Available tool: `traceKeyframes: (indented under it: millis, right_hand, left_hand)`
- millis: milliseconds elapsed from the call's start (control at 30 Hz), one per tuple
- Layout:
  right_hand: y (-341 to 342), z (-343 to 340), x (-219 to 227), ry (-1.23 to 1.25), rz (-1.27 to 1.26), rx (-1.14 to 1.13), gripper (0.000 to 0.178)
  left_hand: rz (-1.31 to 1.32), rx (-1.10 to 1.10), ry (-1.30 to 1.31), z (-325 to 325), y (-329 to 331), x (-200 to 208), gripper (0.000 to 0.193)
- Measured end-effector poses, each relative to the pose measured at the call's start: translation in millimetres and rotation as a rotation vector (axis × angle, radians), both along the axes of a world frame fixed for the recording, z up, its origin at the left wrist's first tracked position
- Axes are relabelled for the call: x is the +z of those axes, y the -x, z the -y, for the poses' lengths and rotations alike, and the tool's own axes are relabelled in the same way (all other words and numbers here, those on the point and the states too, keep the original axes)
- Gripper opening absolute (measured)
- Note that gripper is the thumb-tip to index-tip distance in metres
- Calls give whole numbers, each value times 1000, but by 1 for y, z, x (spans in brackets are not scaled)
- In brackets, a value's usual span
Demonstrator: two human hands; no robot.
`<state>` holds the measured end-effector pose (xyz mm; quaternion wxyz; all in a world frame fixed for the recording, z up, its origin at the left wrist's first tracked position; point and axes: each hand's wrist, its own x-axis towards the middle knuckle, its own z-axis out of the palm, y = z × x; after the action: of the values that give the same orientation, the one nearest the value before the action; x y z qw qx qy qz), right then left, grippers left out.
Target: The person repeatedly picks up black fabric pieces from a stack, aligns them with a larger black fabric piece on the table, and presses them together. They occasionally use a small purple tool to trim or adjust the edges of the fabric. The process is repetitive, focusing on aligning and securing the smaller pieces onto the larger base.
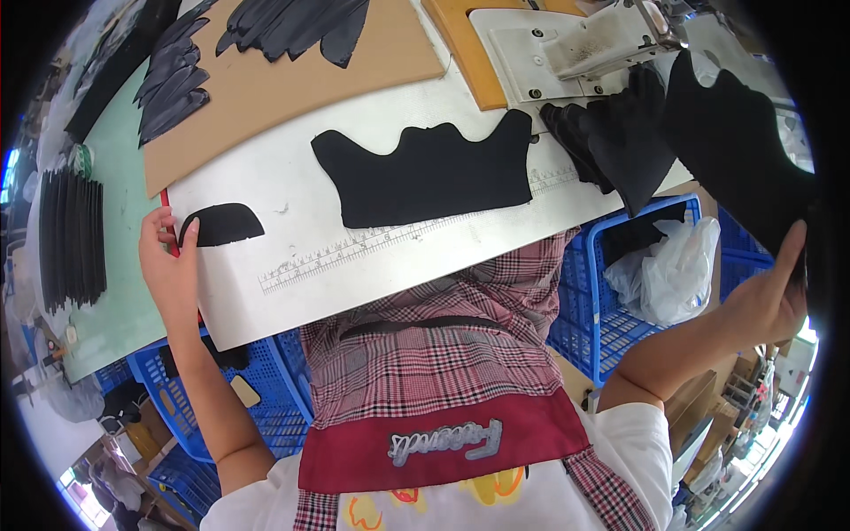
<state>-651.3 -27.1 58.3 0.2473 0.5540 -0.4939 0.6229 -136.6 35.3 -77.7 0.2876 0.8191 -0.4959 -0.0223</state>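
A small black half-moon fabric piece [225,225] lies flat near the left edge of the white sewing table [239,292]. My left hand [171,261] pinches its left end, thumb on top and the other fingers curled at the table's edge. Out to the far right, my right hand [779,296] grips a large black cut fabric piece [730,133] by its lower end and holds it up off the table. A similar black piece [434,177] with a scalloped top edge lies flat in the middle, partly over the printed ruler [332,259].
A sewing machine [602,40] stands at the back right, with a pile of black pieces [624,142] before it. Brown board [292,106] carries dark leaf-shaped pieces [297,26]. Black strips [73,239] are stacked left. Blue baskets [580,301] stand below, one with a white plastic bag [677,274].
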Motion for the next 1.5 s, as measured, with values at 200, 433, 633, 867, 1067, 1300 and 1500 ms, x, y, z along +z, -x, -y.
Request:
traceKeyframes:
  millis: [200,433,633,867,1067,1300,1500]
  right_hand:
    - [5,8,-3,-136,-28,-28,23]
    - [2,2,5,-241,518,719,29]
    - [-22,11,-19,-420,729,925,30]
    - [-82,1,-32,-618,531,533,25]
    - [-164,-28,-75,-679,-316,1087,39]
    - [-133,-2,-114,-842,335,738,34]
    - [-101,21,-129,-1193,792,1043,21]
  left_hand:
    - [243,-174,149,10,23,10,19]
    - [-649,-618,66,34,141,40,30]
    - [-841,-747,137,53,191,47,41]
    - [-1126,-745,259,37,178,50,56]
    - [-1374,-574,65,11,183,64,55]
    - [-1590,-454,45,15,141,42,38]
    - [-1508,-545,-63,49,137,32,37]
